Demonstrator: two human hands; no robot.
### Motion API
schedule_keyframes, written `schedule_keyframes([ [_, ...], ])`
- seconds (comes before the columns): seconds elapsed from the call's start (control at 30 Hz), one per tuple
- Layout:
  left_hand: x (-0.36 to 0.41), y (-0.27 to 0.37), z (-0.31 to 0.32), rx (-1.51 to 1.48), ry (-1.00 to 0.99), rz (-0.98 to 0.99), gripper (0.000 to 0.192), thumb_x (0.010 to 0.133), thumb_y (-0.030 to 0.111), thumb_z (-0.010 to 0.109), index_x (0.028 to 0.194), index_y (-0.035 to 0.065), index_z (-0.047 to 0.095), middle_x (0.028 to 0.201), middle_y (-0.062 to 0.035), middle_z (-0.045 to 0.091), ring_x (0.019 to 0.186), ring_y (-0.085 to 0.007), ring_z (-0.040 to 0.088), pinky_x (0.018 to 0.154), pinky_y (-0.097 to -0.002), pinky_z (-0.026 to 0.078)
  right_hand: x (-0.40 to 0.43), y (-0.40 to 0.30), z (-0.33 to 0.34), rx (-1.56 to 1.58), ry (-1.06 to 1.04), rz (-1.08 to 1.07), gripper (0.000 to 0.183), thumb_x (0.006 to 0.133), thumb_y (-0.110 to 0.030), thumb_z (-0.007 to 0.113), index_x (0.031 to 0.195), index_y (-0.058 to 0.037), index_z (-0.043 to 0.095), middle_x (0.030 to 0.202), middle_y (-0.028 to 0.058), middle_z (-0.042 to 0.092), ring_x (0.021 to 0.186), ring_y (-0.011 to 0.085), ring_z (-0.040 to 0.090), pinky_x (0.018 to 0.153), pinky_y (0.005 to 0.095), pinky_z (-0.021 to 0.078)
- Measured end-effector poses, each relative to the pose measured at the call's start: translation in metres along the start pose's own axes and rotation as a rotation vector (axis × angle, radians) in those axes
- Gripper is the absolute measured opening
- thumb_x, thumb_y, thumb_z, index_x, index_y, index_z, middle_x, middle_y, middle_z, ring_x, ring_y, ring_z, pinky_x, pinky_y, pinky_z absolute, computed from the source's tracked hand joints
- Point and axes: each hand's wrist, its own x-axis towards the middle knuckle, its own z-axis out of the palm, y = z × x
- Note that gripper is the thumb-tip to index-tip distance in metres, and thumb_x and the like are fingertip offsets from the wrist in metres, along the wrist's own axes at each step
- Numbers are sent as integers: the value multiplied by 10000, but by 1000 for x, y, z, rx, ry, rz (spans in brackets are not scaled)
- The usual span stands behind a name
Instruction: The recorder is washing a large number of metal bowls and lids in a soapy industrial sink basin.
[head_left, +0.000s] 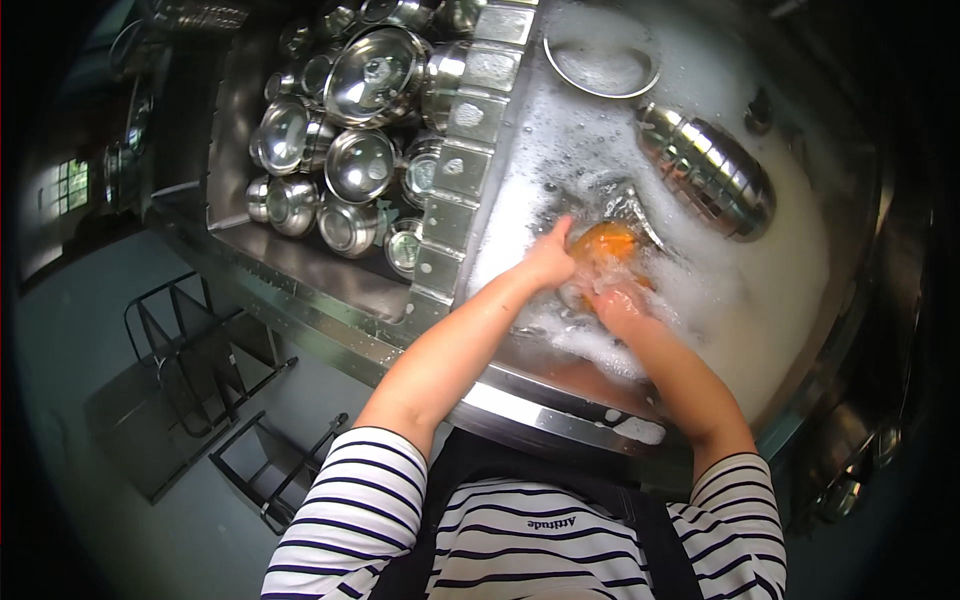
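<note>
Soapy water (750, 300) fills the large metal sink before me. My left hand (553, 255) is at a shiny rounded metal vessel lying low in the water, its fingers spread at the near left side; whether it grips the vessel is unclear. Inside or against this vessel shows an orange thing (609, 241), possibly a cloth or a reflection. My right hand (619, 304) is partly under splashing water beside the orange, its fingers hidden. A ribbed steel container (709, 172) lies on its side farther right, and a round steel bowl (604, 71) floats or rests at the far side.
Left of a raised metal divider (456, 169), a second basin (322, 277) holds several steel bowls and pots (360, 165). The sink's front rim (540, 412) runs close to my body. Metal-framed carts (217, 360) stand on the floor at left.
</note>
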Motion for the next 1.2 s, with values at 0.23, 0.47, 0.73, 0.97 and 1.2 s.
schedule_keyframes([
  [0.23, 7, 9, 28, -397, 335, -123, 653, 683, 23, 538, 1281, 70, 279, 1027, -195, 545, 967, -301, 526, 830, -339, 411, 14, 4, -4, 242, 441, 67, 304, 729, -154, 518, 1004, -35, 569, 918, 153, 605, 859, 330, 573, 772, 412, 434],
  [0.47, -28, 32, -11, -349, -51, -246, 672, 710, 62, 501, 1314, 74, 205, 1073, -175, 513, 866, -311, 562, 597, -409, 500, 0, 15, 0, 565, 182, 207, 290, 817, -193, 446, 1051, -32, 508, 976, 187, 556, 946, 366, 496, 837, 377, 377],
  [0.73, -8, 18, 2, -1064, -450, -362, 804, 748, 699, 343, 1300, 114, 327, 1368, -149, 250, 1259, -341, 208, 898, -672, 163, -26, 20, -51, 1363, 149, 125, 308, 700, -62, 624, 983, -21, 510, 806, 44, 575, 682, 164, 561, 628, 277, 460],
  [0.97, -1, 4, -29, -1385, -189, -328, 488, 815, 471, 508, 1014, 28, 548, 932, -101, 609, 810, -210, 610, 687, -387, 524, -9, 25, -32, 2041, 533, 431, 479, 867, -443, 432, 1024, -7, 553, 975, 72, 582, 867, 169, 552, 789, 306, 435],
  [1.2, -15, 34, -23, -935, -198, 93, 289, 762, 137, 635, 1020, 38, 552, 903, -38, 583, 801, -178, 590, 712, -286, 487, 13, 93, 60, 2114, 530, 748, 378, 833, -299, 525, 1036, 20, 540, 955, 105, 580, 791, 187, 551, 728, 299, 441],
])
